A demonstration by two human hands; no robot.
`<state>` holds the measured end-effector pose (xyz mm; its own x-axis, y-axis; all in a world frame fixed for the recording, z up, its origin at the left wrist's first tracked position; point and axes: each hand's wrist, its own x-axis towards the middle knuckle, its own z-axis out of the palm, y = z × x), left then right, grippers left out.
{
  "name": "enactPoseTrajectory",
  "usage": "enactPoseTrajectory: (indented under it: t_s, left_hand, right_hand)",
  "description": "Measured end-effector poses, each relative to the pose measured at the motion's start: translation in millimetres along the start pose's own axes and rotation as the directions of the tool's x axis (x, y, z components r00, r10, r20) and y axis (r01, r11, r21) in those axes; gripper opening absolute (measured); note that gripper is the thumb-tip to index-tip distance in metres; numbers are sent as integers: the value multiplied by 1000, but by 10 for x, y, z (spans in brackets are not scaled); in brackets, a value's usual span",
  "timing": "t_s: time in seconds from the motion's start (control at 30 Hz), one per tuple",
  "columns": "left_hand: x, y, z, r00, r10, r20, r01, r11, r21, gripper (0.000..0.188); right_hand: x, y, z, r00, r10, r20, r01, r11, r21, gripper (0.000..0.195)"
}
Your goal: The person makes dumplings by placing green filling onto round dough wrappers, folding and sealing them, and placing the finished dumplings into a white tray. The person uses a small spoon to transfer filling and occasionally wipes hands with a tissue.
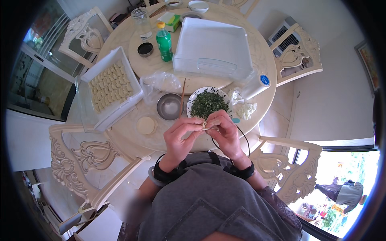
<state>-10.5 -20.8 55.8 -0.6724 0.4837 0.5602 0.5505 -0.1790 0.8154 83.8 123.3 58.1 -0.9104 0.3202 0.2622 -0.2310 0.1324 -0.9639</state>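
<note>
My left hand (183,132) and my right hand (224,129) meet over the near edge of the table, their fingertips pinching a folded dough wrapper (205,126) between them. Just beyond them stands a patterned plate of chopped green filling (208,104). To its left is a metal bowl (170,106) with some white powder or flour in it, a wooden chopstick (182,98) leaning at its right side. Round dough wrappers (146,125) lie stacked left of my left hand. Farther left, a white drawer-like tray (134,95) holds rows of dumplings (111,86).
A large white drawer (212,45) stands behind the plate. Near it are a green bottle (164,43), a glass jar (142,25) and a black lid (145,49). A clear plastic bag (161,84) lies left, a roll (254,86) and crumpled tissues (246,111) right. Carved chairs (90,162) surround the table.
</note>
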Motion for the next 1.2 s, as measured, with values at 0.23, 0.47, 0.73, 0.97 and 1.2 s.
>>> enactPoseTrajectory:
  t_s: [0.23,0.47,0.73,0.97,1.2]
  left_hand:
    - [-8,-44,-29,998,12,58,-12,1000,2,27]
    - [29,6,-54,996,90,22,-92,990,107,24]
    - [18,37,-22,995,88,-39,-79,980,182,34]
    - [4,76,26,993,58,-102,-41,986,161,30]
    - [-15,78,23,991,56,-119,-34,983,183,24]
  right_hand:
    - [-1,-37,84,991,74,-110,-60,991,123,21]
    - [16,-77,61,997,-47,-60,35,982,-184,26]
    - [39,-167,124,985,-164,-57,132,921,-368,23]
    - [47,-127,154,969,-236,-69,188,892,-410,21]
    - [33,-118,212,963,-248,-105,182,887,-425,19]
